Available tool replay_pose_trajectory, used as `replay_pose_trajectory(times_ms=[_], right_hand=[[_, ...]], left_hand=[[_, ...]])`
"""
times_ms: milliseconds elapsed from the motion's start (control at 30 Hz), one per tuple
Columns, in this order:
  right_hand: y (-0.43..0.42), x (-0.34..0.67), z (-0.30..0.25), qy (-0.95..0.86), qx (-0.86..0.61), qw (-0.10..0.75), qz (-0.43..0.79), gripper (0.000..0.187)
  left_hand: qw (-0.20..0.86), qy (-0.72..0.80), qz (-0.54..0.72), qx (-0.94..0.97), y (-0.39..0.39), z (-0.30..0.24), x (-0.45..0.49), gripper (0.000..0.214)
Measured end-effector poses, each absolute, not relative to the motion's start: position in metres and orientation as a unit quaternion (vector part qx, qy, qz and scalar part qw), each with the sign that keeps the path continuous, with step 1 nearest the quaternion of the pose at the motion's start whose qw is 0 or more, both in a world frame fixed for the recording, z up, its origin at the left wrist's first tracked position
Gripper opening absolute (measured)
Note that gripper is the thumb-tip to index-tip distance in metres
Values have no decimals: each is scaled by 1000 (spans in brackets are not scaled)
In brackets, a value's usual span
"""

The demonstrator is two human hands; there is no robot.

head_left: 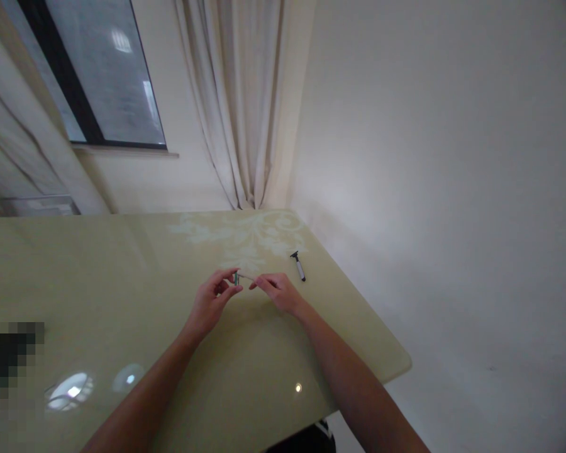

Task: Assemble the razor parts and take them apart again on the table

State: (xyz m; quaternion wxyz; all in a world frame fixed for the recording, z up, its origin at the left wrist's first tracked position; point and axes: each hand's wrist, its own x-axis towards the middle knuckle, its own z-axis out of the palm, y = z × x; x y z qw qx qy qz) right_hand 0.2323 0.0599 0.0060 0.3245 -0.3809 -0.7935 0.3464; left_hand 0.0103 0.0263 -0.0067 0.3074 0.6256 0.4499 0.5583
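Note:
Between the thumb and fingertips of my left hand a small, narrow green-and-dark piece stands upright; it is too small for me to tell its kind. My right hand is closed in a pinch on a thin pale stick. The stick's far end points left and meets or nearly meets the green piece; I cannot tell if they touch. Both hands are raised just over the table. Beyond my right hand lies a razor with a grey-and-black handle, its black head pointing away from me.
The glossy pale-green table has a white floral pattern near its far corner and reflects lamps. Its right edge runs beside a white wall. Curtains and a window stand behind. A pixelated dark shape is at left.

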Motion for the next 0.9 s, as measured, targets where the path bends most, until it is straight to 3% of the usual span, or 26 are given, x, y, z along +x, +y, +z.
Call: replay_pose_trajectory(times_ms=[567, 733, 900], right_hand=[[58, 232, 9, -785, -406, 328, 333, 61], [57, 232, 10, -800, -350, 313, 373, 57], [58, 231, 8, -785, -402, 328, 338, 60]], left_hand=[[303, 457, 563, 618, 24, -3, 9, 39], [300, 455, 567, 618, 24, -4, 9, 40], [309, 454, 561, 619, 25, -7, 8, 39]])
